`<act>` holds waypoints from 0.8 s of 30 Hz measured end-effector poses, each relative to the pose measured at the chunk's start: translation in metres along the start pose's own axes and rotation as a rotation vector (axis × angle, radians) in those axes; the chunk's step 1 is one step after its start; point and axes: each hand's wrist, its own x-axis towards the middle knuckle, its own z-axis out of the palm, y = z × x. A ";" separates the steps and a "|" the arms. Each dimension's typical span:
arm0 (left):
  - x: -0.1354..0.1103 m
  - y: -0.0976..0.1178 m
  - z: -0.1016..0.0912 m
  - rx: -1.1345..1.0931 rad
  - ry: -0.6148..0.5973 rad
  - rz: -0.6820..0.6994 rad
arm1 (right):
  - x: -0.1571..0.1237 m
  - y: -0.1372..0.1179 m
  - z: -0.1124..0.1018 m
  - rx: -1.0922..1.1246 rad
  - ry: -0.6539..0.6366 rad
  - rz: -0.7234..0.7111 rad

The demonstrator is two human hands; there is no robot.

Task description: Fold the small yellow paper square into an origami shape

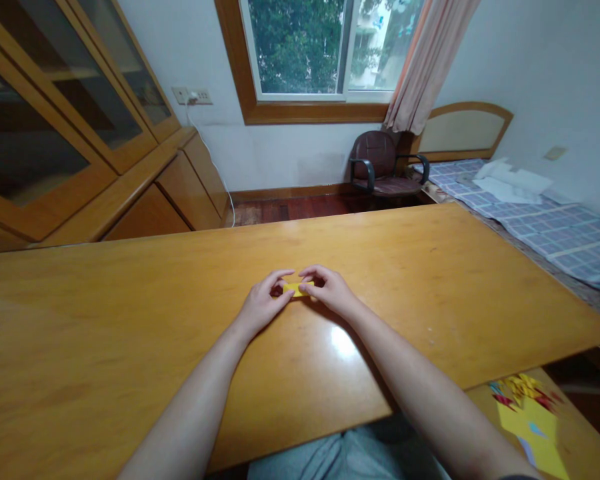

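A small folded piece of yellow paper (pixel 297 289) lies on the wooden table (pixel 130 320) in front of me. My left hand (pixel 263 305) pinches its left end, fingers curled over it. My right hand (pixel 330 291) pinches the right end, fingertips pressed on the paper. Both hands rest on the tabletop and meet over the paper, so most of it is hidden.
Wooden cabinets with glass doors (pixel 55 133) stand at the left. A dark red armchair (pixel 383 170) sits under the window. A bed with a checked cover (pixel 555 227) is at the right. Yellow sheets and colourful paper pieces (pixel 527 413) lie on a lower surface at the bottom right.
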 end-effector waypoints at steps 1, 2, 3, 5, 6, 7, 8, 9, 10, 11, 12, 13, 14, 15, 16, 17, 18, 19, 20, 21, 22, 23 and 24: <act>0.000 0.000 0.000 0.006 0.010 0.003 | 0.000 -0.001 0.000 -0.031 -0.002 -0.009; -0.001 0.001 -0.001 0.012 0.020 0.004 | 0.000 -0.001 0.000 -0.071 -0.001 -0.021; -0.001 0.002 -0.001 0.018 0.028 0.004 | 0.001 -0.002 -0.001 -0.116 0.000 -0.036; -0.002 0.002 -0.001 0.032 0.039 0.008 | 0.001 -0.003 -0.001 -0.192 -0.005 -0.059; -0.002 0.002 -0.002 0.041 0.044 0.012 | 0.001 -0.004 -0.001 -0.217 -0.012 -0.066; -0.002 0.003 -0.002 0.048 0.046 0.017 | 0.001 -0.004 -0.001 -0.236 -0.019 -0.070; -0.002 0.003 -0.002 0.054 0.048 0.022 | 0.002 -0.004 -0.001 -0.250 -0.026 -0.073; -0.002 0.003 -0.002 0.057 0.048 0.027 | 0.002 -0.004 -0.001 -0.259 -0.029 -0.074; -0.002 0.003 -0.002 0.060 0.048 0.031 | 0.001 -0.004 -0.001 -0.264 -0.031 -0.074; -0.002 0.004 -0.002 0.063 0.046 0.033 | 0.001 -0.004 -0.001 -0.264 -0.034 -0.074; -0.002 0.004 -0.002 0.068 0.043 0.035 | 0.001 -0.004 -0.001 -0.263 -0.036 -0.072; -0.002 0.005 -0.002 0.073 0.043 0.037 | 0.001 -0.004 -0.001 -0.260 -0.038 -0.070; -0.002 0.006 -0.003 0.081 0.043 0.038 | 0.001 -0.004 -0.001 -0.258 -0.038 -0.068; -0.002 0.006 -0.003 0.088 0.043 0.038 | 0.001 -0.003 -0.001 -0.257 -0.039 -0.066; -0.002 0.007 -0.003 0.093 0.043 0.039 | 0.001 -0.003 -0.001 -0.257 -0.040 -0.065; -0.002 0.007 -0.003 0.095 0.043 0.040 | 0.001 -0.002 -0.001 -0.258 -0.039 -0.067; -0.002 0.006 -0.003 0.095 0.041 0.040 | 0.002 -0.002 -0.001 -0.259 -0.039 -0.070; -0.003 0.006 -0.002 0.095 0.038 0.039 | 0.002 -0.001 -0.001 -0.260 -0.038 -0.073; -0.003 0.005 -0.002 0.095 0.038 0.038 | 0.002 -0.001 -0.002 -0.261 -0.038 -0.075; -0.002 0.004 -0.002 0.094 0.039 0.037 | 0.002 -0.001 -0.002 -0.261 -0.039 -0.078; -0.002 0.003 -0.002 0.093 0.039 0.035 | 0.002 -0.001 -0.002 -0.261 -0.039 -0.079; -0.002 0.002 -0.001 0.091 0.040 0.032 | 0.002 -0.001 -0.002 -0.261 -0.040 -0.079; -0.002 0.002 -0.001 0.086 0.041 0.029 | 0.002 -0.001 -0.002 -0.261 -0.041 -0.079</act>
